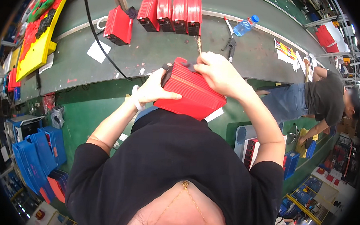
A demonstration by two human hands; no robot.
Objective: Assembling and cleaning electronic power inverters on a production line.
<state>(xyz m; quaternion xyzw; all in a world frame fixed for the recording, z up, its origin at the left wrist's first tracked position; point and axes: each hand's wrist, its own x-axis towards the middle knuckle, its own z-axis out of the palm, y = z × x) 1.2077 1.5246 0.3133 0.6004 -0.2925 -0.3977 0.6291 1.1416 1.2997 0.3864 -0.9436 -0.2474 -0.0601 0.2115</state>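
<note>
In front of my chest is a red finned metal housing [195, 93] with a dark end face, held tilted near the bench's front edge. My left hand [153, 88] is closed around its left end, thumb lying across the fins. My right hand [218, 73] is at the upper edge, fingers curled and pinched by a small dark grey, cloth-like piece [187, 65] against the housing. Exactly what those fingertips grip is partly hidden. Beyond them, several similar red housings [180, 14] stand in a row on the bench, and another red housing [118, 25] sits apart to their left.
On the grey-green bench [150, 50] lie a white paper [98, 51], a dark-handled tool [231, 48] and a blue-capped bottle [245, 25]. A black cable [100, 43] hangs at the left. Blue bins [39, 150] stand lower left; a co-worker [323, 97] bends at the right.
</note>
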